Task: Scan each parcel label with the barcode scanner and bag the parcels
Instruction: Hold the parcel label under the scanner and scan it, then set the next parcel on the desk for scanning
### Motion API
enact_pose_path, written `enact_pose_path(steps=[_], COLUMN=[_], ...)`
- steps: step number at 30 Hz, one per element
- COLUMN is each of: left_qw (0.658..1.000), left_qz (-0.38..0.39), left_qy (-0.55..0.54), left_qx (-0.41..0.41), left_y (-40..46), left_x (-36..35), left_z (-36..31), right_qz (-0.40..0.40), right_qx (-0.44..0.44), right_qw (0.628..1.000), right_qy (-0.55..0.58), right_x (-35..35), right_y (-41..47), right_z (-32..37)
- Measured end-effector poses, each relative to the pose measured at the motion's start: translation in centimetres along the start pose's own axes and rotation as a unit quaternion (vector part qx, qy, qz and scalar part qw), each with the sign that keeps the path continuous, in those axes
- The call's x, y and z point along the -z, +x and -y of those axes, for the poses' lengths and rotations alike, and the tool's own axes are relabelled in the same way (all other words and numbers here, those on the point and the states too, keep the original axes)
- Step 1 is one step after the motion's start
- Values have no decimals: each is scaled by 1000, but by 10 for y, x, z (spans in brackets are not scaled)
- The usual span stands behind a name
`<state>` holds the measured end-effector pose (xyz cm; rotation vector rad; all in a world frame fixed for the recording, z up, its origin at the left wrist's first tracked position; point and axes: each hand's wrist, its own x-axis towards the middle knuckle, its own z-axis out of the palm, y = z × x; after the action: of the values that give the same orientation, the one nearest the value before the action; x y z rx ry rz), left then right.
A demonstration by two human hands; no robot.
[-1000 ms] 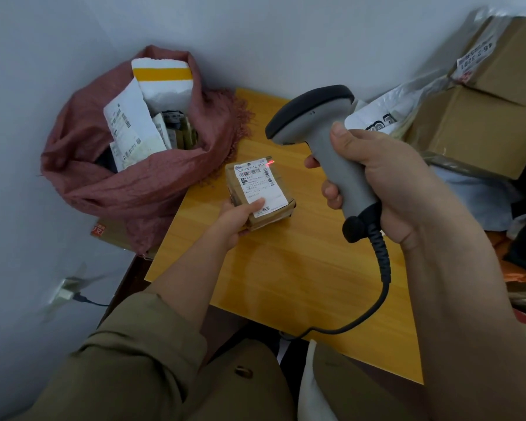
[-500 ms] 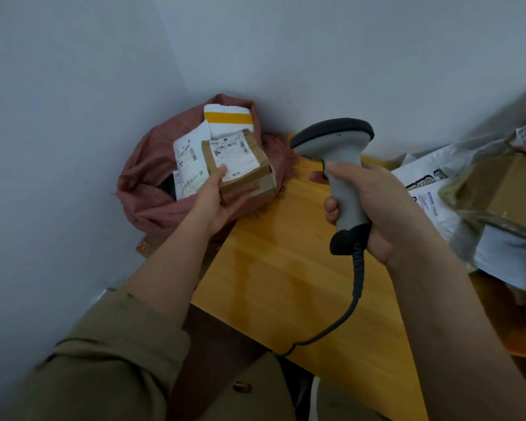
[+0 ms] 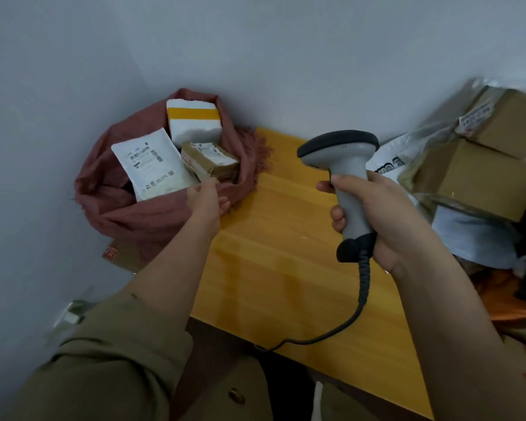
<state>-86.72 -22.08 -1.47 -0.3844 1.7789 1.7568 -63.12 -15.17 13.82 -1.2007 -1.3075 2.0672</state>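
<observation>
Head view, looking down: the yellow wooden desk (image 3: 286, 262) runs from the corner of the grey wall toward the person. The heap of unscanned parcels at its right end, brown cardboard boxes (image 3: 480, 174) stacked on white and grey plastic mailers (image 3: 471, 238), looks loosely piled. A careless pull on one of the lower mailers could bring the boxes down onto the desk or floor.

At the left end, the dusty-red cloth bag (image 3: 152, 211) slumps against the wall, seemingly hanging partly past the desk's edge. It holds a white foam parcel with a yellow band (image 3: 194, 123), a flat white labelled mailer (image 3: 152, 165) and the small brown taped box with a white label (image 3: 210, 161). That box lies tilted near the rim on the desk side. If the soft cloth sags under more weight, it could slide back out, or the whole bag could tip off.

The right hand (image 3: 386, 220) is wrapped firmly round the handle of the grey corded barcode scanner (image 3: 343, 165), held upright above the desk. Its black cable (image 3: 362, 287) trails over the near edge, where a wide reach might snag it.

The left hand (image 3: 205, 199) hovers at the bag's rim, fingers loosely extended, holding nothing.
</observation>
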Motion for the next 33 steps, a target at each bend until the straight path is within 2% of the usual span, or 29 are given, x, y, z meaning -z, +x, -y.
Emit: enact_pose_path(steps=[7, 14, 17, 20, 26, 28, 30, 33], left_qw=[990, 953, 935, 911, 819, 791, 762, 684], left_qz=[107, 254, 309, 348, 463, 482, 461, 411], left_qy=[97, 162, 173, 201, 274, 331, 431, 596], left_qx=[0, 1, -30, -95, -199, -178, -143, -85], left_y=[-46, -140, -190, -249, -373, -407, -434, -459], left_x=[-63, -149, -185, -219, -282, -299, -311, -324], left_z=[30, 79, 98, 127, 208, 235, 259, 290], right_qz=[-55, -131, -153, -181, -254, -280, -296, -306], right_qx=[17, 60, 84, 103, 117, 110, 101, 94], right_qw=[998, 989, 983, 975, 953, 945, 940, 932], right_qy=[12, 46, 64, 78, 117, 126, 139, 167], right_x=[60, 158, 209, 269, 397, 432, 462, 495], right_y=[-34, -89, -117, -148, -196, -209, -220, -234], right_z=[2, 10, 10, 8, 2, -1, -6, -14])
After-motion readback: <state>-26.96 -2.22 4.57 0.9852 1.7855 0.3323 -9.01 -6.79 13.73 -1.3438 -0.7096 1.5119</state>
